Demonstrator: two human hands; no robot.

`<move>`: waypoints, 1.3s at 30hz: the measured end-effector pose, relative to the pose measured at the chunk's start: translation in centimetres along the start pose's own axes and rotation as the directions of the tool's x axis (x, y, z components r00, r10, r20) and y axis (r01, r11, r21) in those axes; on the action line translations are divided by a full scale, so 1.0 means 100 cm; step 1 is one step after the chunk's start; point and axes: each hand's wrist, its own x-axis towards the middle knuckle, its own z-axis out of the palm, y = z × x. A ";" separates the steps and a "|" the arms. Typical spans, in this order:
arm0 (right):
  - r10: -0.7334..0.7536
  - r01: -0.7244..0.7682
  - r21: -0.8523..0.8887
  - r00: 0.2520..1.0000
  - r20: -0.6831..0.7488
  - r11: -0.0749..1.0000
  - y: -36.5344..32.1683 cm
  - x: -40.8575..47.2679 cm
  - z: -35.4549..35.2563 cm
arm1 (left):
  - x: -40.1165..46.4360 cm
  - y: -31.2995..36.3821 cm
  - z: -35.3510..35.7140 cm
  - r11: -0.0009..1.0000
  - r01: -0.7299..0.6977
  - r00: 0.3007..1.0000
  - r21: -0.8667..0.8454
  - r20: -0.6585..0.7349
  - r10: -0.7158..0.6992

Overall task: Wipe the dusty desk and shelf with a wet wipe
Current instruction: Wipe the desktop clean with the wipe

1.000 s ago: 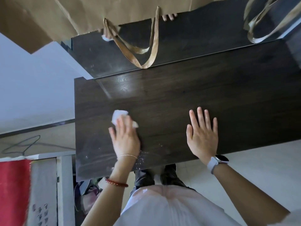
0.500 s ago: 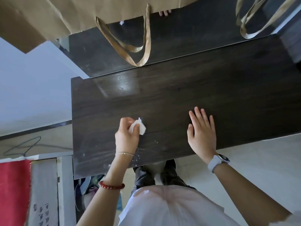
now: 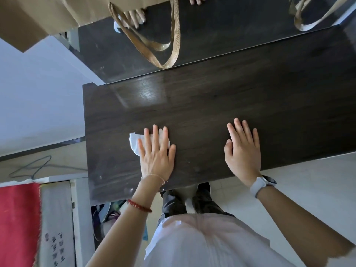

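- Dark wood-grain desk fills the view; its right end is cut off by the frame.
- Left hand presses flat, fingers straight, on a white wet wipe, mostly hidden beneath it.
- Right hand lies flat, fingers straight, on the desk.
- Brown paper bag is cropped at the top.

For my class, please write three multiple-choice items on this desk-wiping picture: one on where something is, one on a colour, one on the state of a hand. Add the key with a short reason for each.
1. Where is the wet wipe?
A. under the left hand
B. under the right hand
C. on the floor

2. What colour is the bead bracelet on the left forearm?
A. blue
B. red
C. green

3. How does the right hand lie?
A. flat on the desk, fingers straight
B. curled round the wipe
C. lifted off the desk

Key: 1 A, the wipe peeks out beneath the left fingers; 2 B, the beads are red; 3 A, the palm rests flat, holding nothing.
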 end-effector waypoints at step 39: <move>0.172 -0.175 -0.040 0.983 -0.060 0.984 -0.105 -0.041 0.034 | -0.104 -0.101 0.024 0.890 -0.360 0.907 -0.281 -0.327 0.264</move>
